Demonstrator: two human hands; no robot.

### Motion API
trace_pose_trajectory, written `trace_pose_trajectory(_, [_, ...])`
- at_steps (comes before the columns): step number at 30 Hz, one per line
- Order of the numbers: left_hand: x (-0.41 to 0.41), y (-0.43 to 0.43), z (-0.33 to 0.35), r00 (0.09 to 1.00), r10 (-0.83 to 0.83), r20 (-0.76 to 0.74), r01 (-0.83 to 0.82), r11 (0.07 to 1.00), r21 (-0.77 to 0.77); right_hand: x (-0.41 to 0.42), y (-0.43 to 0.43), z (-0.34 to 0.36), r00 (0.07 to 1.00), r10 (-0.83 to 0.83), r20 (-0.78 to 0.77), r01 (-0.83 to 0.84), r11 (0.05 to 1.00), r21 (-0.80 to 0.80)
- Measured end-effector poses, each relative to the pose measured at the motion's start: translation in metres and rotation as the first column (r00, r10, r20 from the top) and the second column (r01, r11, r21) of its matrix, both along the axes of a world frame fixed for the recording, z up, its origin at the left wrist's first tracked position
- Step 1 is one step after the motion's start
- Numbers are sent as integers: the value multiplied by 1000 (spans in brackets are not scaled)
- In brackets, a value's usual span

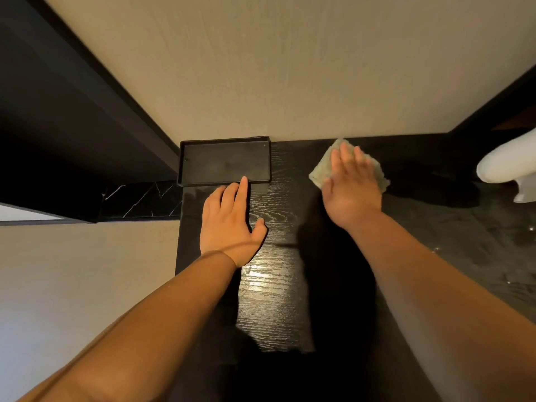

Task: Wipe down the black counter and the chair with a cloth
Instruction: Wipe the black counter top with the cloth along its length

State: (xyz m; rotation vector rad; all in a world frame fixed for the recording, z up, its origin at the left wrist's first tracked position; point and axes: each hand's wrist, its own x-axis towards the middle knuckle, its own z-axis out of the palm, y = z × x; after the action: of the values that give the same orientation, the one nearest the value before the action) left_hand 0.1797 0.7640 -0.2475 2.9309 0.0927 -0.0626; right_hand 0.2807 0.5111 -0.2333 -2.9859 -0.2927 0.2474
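The cloth (349, 166) lies flat under the right hand (351, 187), whose straight fingers press it onto the black surface (275, 285). The left hand (230, 224) rests flat, fingers extended, fingertips touching a black tray (223, 161) just beyond it.

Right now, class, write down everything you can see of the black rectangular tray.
The black rectangular tray is shallow, with a flat matte floor and a low raised rim. Nothing lies in it. It sits flat on the black wood-grain counter, at its back left corner against the beige wall. A fingertip of the left hand reaches its near rim.
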Motion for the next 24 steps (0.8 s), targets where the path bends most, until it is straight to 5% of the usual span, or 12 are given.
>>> trace_pose_trajectory(7, [0, -1, -1, 1000, 0, 0, 0, 1000, -7, 1, 20, -5, 923, 384, -12, -380, 918, 114])
trace_pose_trajectory(13, [0, 0, -1, 1000, -6, 30, 7, 1000, -20, 26, 25, 1, 980, 188, -69, -187, 982, 30])
trace_pose_trajectory(20, [0, -1, 0, 999, -1, 39, 1, 1000, -8, 26, 17, 5, 921, 366, -136, -357, 930, 82])
trace_pose_trajectory(24, [-3, -2, 1, 998, -26, 59, 27, 1000, -9, 27, -31, 8, 973, 190, -134, -187, 982, 32])
